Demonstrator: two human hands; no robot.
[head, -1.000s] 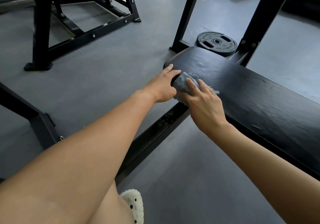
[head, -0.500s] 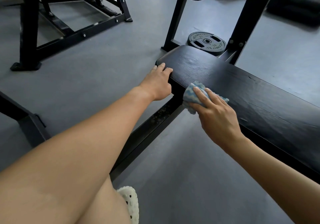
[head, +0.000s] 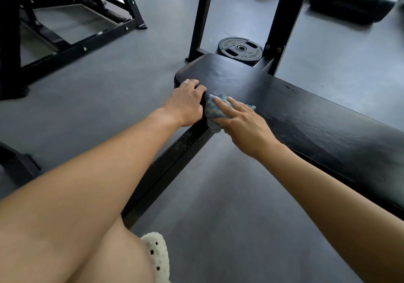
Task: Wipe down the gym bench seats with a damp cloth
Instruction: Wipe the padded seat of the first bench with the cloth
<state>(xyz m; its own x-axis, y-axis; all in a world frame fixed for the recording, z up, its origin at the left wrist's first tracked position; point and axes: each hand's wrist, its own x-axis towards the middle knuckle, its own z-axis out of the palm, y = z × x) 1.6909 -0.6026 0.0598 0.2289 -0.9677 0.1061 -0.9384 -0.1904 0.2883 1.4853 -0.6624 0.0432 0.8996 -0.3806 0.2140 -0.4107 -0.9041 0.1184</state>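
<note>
**Cloth at the near edge, by the end of the bench**

At the upper left of the frame a black rack stands on the grey floor, well apart from the work. Toward the middle, the left hand has its fingers curled over the near corner of the black padded surface, gripping it as a brace. Just to its right, in the centre of the frame, the blue cloth sits on the surface's near edge, part on top and part hanging down the side. The right hand lies on the cloth with fingers stretched flat, pressing it down; its thumb is hidden. Above them, past the end of the surface, a weight plate lies flat on the floor.

To my eye, this step goes best with even weight through the flat fingers and long, overlapping strokes toward the right of the frame. The hanging part of the cloth should stay wrapped over the rim, so that the side gets wiped too. The corner under the left hand's fingers will need a pass once that hand lifts. The sheen does not tell me which stretches are done.
</note>
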